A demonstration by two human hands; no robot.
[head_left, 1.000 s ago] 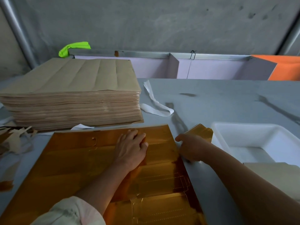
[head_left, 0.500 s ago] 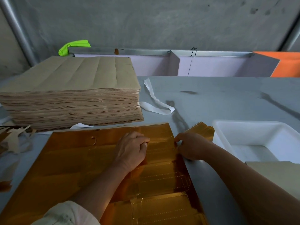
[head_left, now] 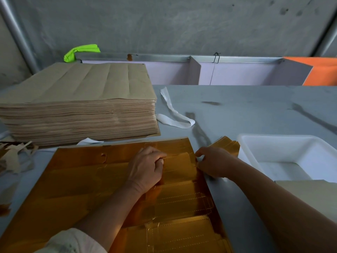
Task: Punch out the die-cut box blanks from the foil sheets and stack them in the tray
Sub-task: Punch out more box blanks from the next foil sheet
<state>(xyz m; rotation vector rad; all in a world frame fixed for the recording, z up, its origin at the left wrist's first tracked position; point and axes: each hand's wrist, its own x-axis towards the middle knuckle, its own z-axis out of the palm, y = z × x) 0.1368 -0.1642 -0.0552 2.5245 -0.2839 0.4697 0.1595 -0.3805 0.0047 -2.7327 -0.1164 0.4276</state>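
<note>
Foil sheet [head_left: 82, 183]: keep your curled left hand [head_left: 146, 168] pressing it flat while your right hand [head_left: 214, 164], pinching the blank's edge, tears toward three o'clock.

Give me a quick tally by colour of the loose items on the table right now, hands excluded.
Gold: 2, the foil sheet and the punched blanks beside the tray.
White: 2, the tray and the strip.
Brown: 2, the tall paper stack and the scrap pile at the left edge.
Green: 1, the rag behind the stack.
Total: 7
</note>
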